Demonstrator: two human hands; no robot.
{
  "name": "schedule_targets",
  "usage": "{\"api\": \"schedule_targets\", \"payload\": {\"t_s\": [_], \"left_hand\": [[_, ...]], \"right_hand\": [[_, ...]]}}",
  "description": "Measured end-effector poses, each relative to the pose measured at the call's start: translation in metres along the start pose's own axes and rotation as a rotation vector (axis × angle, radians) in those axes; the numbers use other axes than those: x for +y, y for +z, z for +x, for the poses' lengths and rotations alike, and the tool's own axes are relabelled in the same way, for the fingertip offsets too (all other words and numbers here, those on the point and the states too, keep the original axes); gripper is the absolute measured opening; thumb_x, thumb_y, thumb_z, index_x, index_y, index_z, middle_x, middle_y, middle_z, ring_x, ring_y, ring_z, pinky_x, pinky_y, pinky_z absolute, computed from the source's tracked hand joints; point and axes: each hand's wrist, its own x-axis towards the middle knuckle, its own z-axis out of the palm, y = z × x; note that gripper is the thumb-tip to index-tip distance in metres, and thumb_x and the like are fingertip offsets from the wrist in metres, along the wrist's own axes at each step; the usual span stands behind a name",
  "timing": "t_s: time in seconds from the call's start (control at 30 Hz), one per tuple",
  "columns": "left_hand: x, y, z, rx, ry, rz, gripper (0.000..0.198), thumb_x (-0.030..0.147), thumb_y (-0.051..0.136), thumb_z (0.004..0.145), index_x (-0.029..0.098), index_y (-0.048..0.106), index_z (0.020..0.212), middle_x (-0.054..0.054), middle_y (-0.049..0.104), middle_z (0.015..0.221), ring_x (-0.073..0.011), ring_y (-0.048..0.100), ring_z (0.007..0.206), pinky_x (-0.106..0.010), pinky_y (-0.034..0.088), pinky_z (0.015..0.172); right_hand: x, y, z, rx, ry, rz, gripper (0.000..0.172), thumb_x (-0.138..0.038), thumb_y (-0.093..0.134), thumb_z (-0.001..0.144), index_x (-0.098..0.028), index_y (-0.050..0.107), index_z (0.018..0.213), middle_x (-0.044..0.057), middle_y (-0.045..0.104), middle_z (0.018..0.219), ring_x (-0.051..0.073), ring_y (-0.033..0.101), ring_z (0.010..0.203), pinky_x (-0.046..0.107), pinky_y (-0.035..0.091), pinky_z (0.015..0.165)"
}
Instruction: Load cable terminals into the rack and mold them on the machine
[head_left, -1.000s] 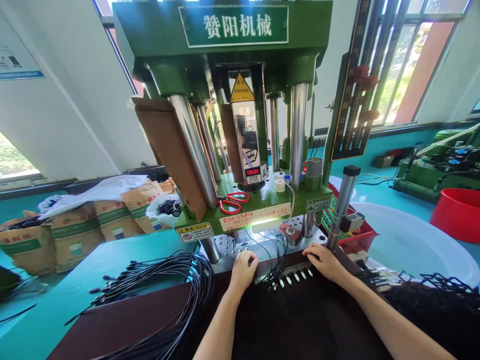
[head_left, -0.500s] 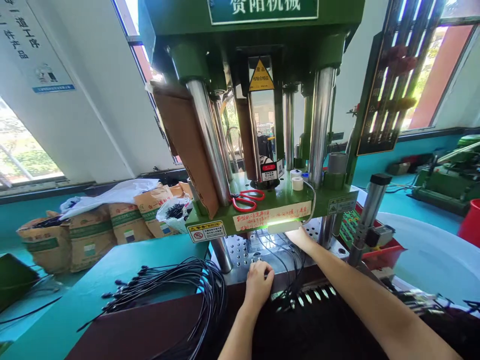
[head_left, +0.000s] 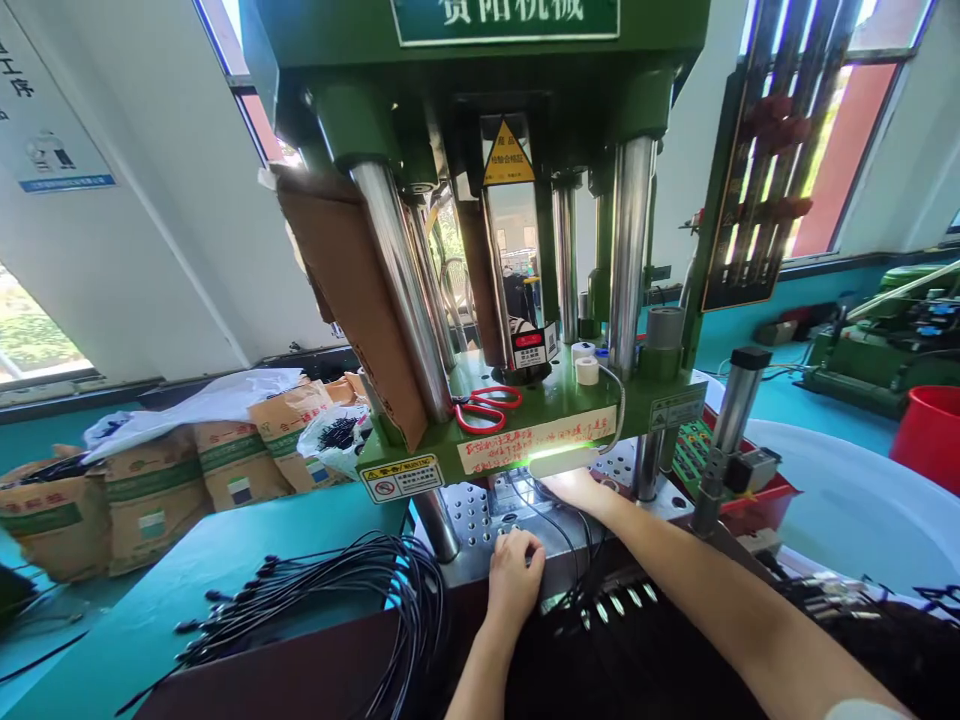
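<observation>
My left hand [head_left: 514, 572] rests at the front edge of the metal press bed [head_left: 471, 562], fingers curled and thumb bent; whatever they may hold is hidden. Under the raised green platen, my right hand [head_left: 576, 490] reaches in over the bed, its fingers hidden behind the lit lamp bar [head_left: 564, 460]. Black cables [head_left: 553, 524] run from the mould area near my right hand, over the bed's front edge. Below them, several shiny metal cable ends [head_left: 616, 604] lie in a row on a dark surface.
A bundle of black cables [head_left: 352, 575] lies on the teal table [head_left: 217, 560] at left. Red-handled scissors [head_left: 487, 410] and white tape rolls [head_left: 587, 371] sit on the green press ledge. Steel columns [head_left: 435, 525] flank the bed. A red bin [head_left: 765, 505] stands at right.
My right hand has moved left beneath the platen, its fingers still out of sight. My left hand stays at the bed's front edge. The whole view has shifted slightly.
</observation>
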Motion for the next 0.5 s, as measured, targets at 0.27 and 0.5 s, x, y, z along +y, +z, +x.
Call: {"api": "schedule_targets", "payload": {"t_s": [0.27, 0.5], "left_hand": [[-0.014, -0.001, 0.002, 0.015, 0.021, -0.220, 0.015, 0.029, 0.046, 0.073, 0.019, 0.057, 0.074, -0.004, 0.062, 0.079, -0.0203, 0.056, 0.082, -0.034, 0.041, 0.079], [0.001, 0.000, 0.026, 0.032, -0.571, -0.913, 0.021, 0.019, 0.058, 0.068, 0.018, 0.049, 0.086, -0.002, 0.060, 0.074, -0.0178, 0.061, 0.067, -0.033, 0.048, 0.067]], "right_hand": [[-0.006, -0.085, -0.161, 0.150, 0.029, -0.085, 0.036, -0.014, 0.042, 0.080, -0.019, 0.051, 0.114, 0.010, 0.057, 0.100, 0.024, 0.050, 0.095, 0.040, 0.041, 0.084], [0.067, -0.211, -0.356, 0.417, 0.703, -0.759, 0.037, -0.025, 0.040, 0.076, -0.009, 0.055, 0.105, 0.019, 0.056, 0.100, 0.034, 0.052, 0.097, 0.048, 0.040, 0.086]]}}
